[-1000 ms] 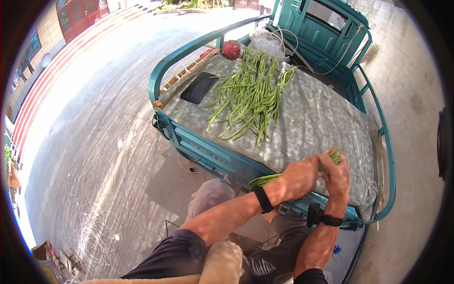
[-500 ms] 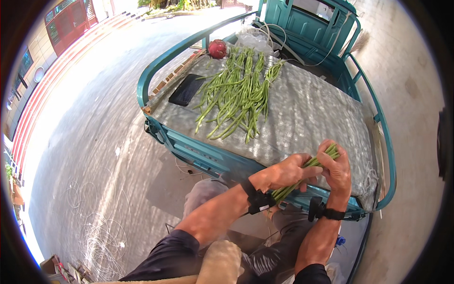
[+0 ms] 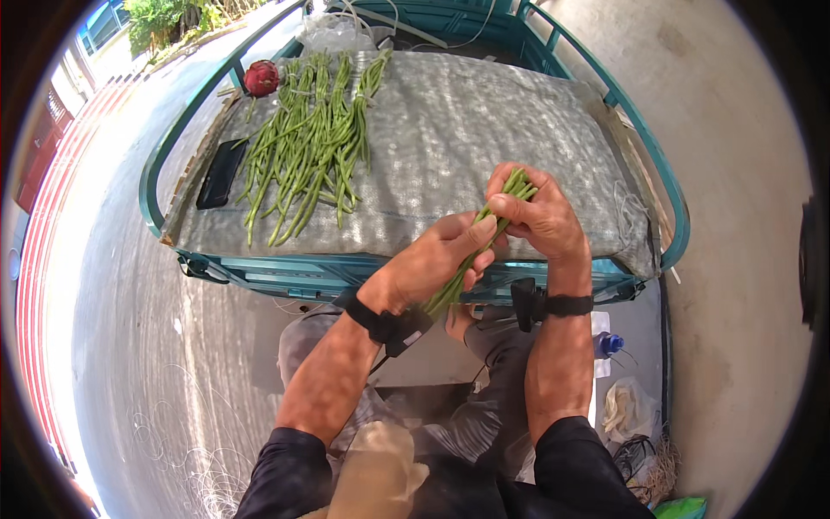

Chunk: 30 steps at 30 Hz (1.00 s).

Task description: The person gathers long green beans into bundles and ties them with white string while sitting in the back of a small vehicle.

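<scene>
Over the near edge of the cart bed, my left hand (image 3: 432, 264) closes around the middle of a bunch of long green beans (image 3: 453, 290). My right hand (image 3: 553, 221) pinches the same bunch close to its upper ends, thumb and fingers wrapped on it. The bunch slants, its lower part running down past my left wrist. Several tied bunches of long beans (image 3: 316, 143) lie side by side at the left of the grey woven sheet (image 3: 450, 112). A dark phone (image 3: 220, 176) lies left of them, and a red round fruit (image 3: 261, 79) sits behind it.
Teal rails (image 3: 635, 117) border the cart bed, with clear plastic (image 3: 333, 33) at the back. A blue-capped bottle (image 3: 610, 343) and a plastic bag (image 3: 629, 406) are at my lower right. Loose pale string (image 3: 203, 471) lies on the ground at the left.
My view has turned right, so the cart and beans appear farther left. Both hands keep hold of the bunch, which now stands somewhat steeper.
</scene>
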Tool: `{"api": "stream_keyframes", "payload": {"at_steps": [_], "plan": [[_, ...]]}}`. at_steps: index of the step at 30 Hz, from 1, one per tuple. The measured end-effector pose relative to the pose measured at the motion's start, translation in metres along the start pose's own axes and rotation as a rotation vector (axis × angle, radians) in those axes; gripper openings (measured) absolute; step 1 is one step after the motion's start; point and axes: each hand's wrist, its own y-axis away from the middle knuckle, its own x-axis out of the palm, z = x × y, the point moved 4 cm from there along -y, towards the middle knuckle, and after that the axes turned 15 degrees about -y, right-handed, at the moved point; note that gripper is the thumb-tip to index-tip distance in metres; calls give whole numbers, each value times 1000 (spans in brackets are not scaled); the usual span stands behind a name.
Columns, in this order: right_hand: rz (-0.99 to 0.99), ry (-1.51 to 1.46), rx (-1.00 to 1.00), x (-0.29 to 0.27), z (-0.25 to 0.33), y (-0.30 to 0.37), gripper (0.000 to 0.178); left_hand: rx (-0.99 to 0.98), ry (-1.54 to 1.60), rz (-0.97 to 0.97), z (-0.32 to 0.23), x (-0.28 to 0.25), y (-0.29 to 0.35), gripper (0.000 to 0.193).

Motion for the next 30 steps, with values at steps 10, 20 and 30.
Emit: {"api": "stream_keyframes", "payload": {"at_steps": [10, 20, 30], "plan": [[-95, -161, 92, -3, -9, 0, 18, 27, -283, -97, 2, 4, -12, 45], [21, -263, -60, -4, -14, -4, 34, 67, -157, -197, -2, 0, -11, 43], [57, -252, 8, -13, -27, -8, 27, 48, -114, -110, -3, 3, -9, 42]]}}
